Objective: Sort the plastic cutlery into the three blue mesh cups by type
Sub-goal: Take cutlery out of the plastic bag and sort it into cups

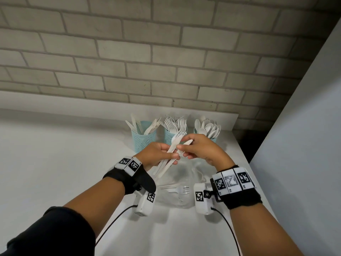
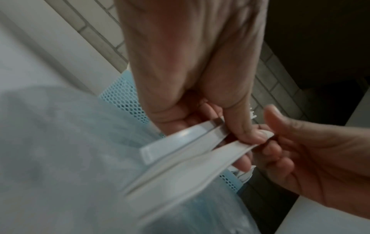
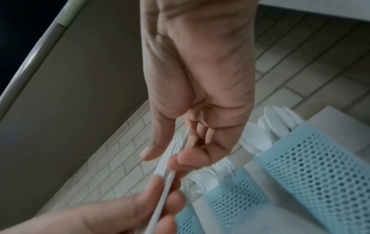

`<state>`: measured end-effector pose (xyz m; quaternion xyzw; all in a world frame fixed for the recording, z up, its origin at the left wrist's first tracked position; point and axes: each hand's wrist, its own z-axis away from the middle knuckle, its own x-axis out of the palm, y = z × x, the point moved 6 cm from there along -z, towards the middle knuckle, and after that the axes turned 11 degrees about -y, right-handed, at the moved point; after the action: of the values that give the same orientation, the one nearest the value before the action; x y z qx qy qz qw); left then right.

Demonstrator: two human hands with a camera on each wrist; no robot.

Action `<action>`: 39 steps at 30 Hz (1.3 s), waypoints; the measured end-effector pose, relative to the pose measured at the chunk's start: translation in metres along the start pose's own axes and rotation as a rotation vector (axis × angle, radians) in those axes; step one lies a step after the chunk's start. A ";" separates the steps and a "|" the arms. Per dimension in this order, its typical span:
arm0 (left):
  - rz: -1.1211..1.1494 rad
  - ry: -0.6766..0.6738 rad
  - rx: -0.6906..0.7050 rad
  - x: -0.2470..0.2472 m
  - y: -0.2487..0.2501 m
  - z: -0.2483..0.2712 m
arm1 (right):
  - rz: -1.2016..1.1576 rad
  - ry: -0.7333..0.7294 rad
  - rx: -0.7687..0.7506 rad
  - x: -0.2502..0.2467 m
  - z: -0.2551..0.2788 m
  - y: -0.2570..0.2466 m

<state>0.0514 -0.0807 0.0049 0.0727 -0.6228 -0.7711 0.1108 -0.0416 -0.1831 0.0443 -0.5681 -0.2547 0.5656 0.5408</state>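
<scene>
Nearest me, w/ both hands above it, a clear plastic bag [image 1: 175,193] lies on the white surface [image 1: 64,163], w/ at least one fork [image 1: 180,189] inside – that's the unsorted stock, kept close so I reach down, not out.

Above it my left hand [image 1: 159,154] has its grip curled round a bundle of white cutlery [image 1: 170,156], handles fanning down toward the bag, heads up. It works as a holder so the right can pick. I see fork tines at the top; rest of the mix, can't tell.

My right hand [image 1: 200,149] pinches one piece [image 1: 186,143] btwn thumb and fingertips, prob. drawing it free of the bundle. It looks like a knife, not sure.

Furthest, along the brick wall [image 1: 166,52]: three blue mesh cups in a row, near each other – knife cup [image 1: 143,140] left, fork cup [image 1: 168,137] mid, spoon cup [image 1: 214,139] right, all well filled, heads up so types read at a glance. Most sorting looks done.
</scene>
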 end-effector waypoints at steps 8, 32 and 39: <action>0.082 0.050 0.075 -0.002 0.001 -0.003 | -0.086 0.169 -0.017 0.002 -0.021 -0.002; 0.395 0.485 0.339 -0.070 0.026 0.033 | 0.105 0.495 -0.384 -0.065 -0.065 -0.141; 0.327 0.549 0.299 -0.080 0.021 0.039 | 0.271 0.494 -0.447 -0.005 -0.093 -0.120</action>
<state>0.1201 -0.0271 0.0315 0.1917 -0.6791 -0.5953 0.3843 0.0814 -0.1833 0.1333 -0.8206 -0.1559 0.4082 0.3685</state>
